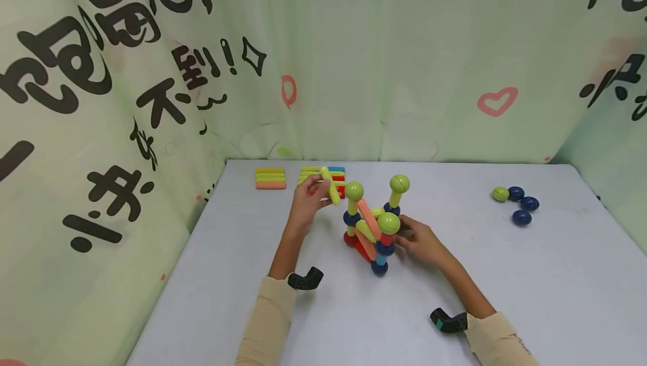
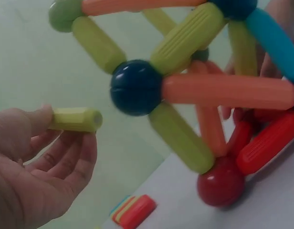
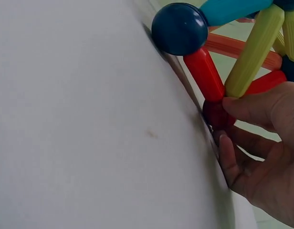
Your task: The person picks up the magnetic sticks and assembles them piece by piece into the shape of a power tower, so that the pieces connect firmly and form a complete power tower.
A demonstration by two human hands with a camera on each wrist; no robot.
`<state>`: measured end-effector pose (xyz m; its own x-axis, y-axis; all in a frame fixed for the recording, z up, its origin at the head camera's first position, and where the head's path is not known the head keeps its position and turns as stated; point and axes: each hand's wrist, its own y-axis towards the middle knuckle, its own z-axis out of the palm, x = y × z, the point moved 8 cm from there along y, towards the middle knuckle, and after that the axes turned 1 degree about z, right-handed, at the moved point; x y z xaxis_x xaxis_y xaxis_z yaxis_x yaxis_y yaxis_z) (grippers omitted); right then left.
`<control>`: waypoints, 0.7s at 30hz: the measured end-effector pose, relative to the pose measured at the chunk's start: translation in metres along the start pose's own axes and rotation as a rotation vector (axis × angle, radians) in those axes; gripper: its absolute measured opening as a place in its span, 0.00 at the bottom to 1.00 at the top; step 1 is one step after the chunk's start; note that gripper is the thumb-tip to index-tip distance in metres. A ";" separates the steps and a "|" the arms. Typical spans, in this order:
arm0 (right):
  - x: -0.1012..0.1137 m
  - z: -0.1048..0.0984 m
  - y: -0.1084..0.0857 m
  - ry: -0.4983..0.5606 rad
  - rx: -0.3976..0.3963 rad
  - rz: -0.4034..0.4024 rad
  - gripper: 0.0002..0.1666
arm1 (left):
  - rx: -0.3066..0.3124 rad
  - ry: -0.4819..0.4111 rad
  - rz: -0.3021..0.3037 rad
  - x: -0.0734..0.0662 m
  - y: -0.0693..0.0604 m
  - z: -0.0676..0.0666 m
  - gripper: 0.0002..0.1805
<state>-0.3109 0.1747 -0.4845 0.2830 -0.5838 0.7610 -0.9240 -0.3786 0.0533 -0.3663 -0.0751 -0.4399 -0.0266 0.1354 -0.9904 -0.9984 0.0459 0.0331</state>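
My left hand point(image 1: 309, 202) pinches a yellow-green toy stick point(image 2: 76, 119) between thumb and fingers, just left of a ball-and-stick structure point(image 1: 368, 225) and apart from it. The structure stands on the table, built of green, dark blue and red balls joined by coloured sticks. At its right side, my right hand point(image 1: 420, 241) holds its base. In the right wrist view, thumb and fingers pinch a dark red ball point(image 3: 216, 114) at the bottom, where a red stick point(image 3: 204, 76) and a yellow-green stick point(image 3: 254, 52) meet.
Sticks in yellow, green and salmon point(image 1: 270, 178) lie in a row at the back left. A second mixed pile point(image 1: 337, 174) is partly hidden behind my left hand. One green ball point(image 1: 500, 193) and several dark blue balls point(image 1: 529, 203) rest at the right. Curtains hang behind the table point(image 1: 505, 287).
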 end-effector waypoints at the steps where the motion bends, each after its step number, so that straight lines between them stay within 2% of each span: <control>1: 0.000 0.001 -0.001 0.004 0.026 0.001 0.25 | 0.016 -0.036 -0.013 0.002 -0.001 0.007 0.20; 6: 0.004 0.004 -0.006 0.039 0.150 -0.024 0.33 | 0.068 -0.114 -0.079 0.012 -0.006 0.031 0.21; 10: 0.008 0.009 -0.010 0.094 0.244 -0.034 0.50 | 0.116 -0.089 -0.094 0.012 -0.009 0.039 0.25; 12: 0.011 0.012 -0.013 0.104 0.277 -0.038 0.61 | 0.184 -0.048 -0.070 0.009 -0.011 0.044 0.27; 15: 0.017 0.018 -0.016 0.083 0.278 -0.073 0.72 | 0.327 0.043 -0.011 0.004 -0.016 0.051 0.35; 18: 0.029 0.022 -0.014 0.038 0.215 -0.168 0.75 | 0.493 0.122 0.075 0.001 -0.021 0.058 0.46; 21: 0.036 0.025 -0.013 -0.025 0.131 -0.220 0.72 | 0.613 0.132 0.128 0.000 -0.027 0.060 0.55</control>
<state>-0.2823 0.1410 -0.4738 0.4811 -0.4944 0.7240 -0.7989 -0.5873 0.1298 -0.3367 -0.0170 -0.4328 -0.1883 0.0561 -0.9805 -0.7779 0.6009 0.1838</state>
